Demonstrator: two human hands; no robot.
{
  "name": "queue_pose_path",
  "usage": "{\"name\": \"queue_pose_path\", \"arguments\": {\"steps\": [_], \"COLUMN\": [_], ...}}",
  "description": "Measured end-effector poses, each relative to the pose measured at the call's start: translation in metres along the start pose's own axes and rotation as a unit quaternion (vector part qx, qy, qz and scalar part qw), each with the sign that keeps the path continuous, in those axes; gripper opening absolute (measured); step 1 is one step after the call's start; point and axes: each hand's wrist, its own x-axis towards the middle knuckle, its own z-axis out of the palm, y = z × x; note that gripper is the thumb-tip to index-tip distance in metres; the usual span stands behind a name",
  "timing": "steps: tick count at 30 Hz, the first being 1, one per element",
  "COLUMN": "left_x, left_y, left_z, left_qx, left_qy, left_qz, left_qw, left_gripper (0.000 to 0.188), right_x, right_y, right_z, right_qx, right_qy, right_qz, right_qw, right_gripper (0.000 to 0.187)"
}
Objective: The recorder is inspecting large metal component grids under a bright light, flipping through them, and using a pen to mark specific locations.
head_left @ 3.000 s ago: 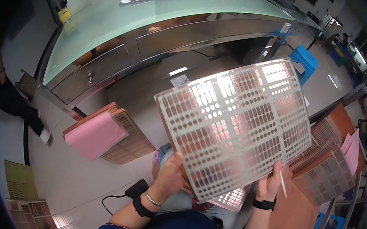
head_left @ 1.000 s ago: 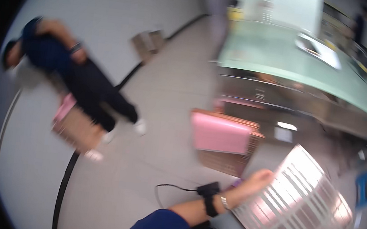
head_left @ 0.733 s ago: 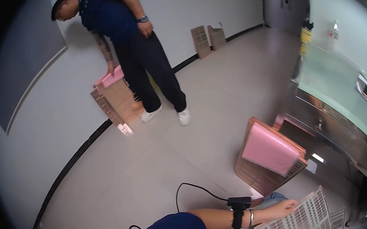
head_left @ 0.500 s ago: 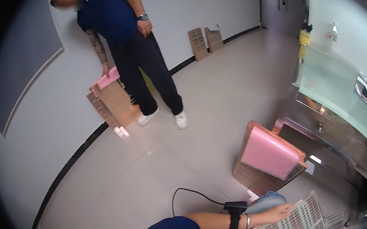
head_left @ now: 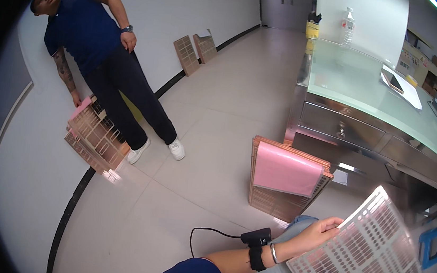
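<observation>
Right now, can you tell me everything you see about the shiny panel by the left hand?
The panel is thin, flat and four-sided, pinkish-copper with pale grey bands and rows of small dots and bars. It looks like metal, with a soft shine. It's tilted, one corner pointing up, in the lower right of the picture. The left hand holds its upper-left edge. The picture's bottom edge cuts off part of it, so I can't see what touches it there.
</observation>
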Motion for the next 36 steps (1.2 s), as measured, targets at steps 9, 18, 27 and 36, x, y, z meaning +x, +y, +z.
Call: {"name": "queue_pose_path", "arguments": {"steps": [9,18,27,36], "left_x": [0.005,0.01,-0.014,-0.04], "left_y": [0.036,0.01,-0.041,-0.027], "left_z": [0.001,-0.028,-0.028,0.049], "left_qx": [0.187,-0.191,-0.393,-0.175], "left_qy": [-0.014,0.024,-0.126,-0.004], "left_qz": [0.232,0.006,-0.095,-0.181], "left_qw": [0.955,0.981,0.906,0.968], "left_gripper": [0.022,0.045,0.057,0.039], "right_x": [0.011,-0.041,-0.063,-0.093], "right_y": [-0.046,-0.015,0.002,-0.022], "right_z": [0.031,0.055,0.06,0.089], "right_qx": [0.314,0.56,0.608,0.613], "right_qy": [0.095,-0.053,-0.129,-0.109], "right_qz": [-0.017,0.112,0.229,0.199], "right_qw": [0.944,0.819,0.75,0.757], "right_gripper": [0.041,0.042,0.036,0.041]}}
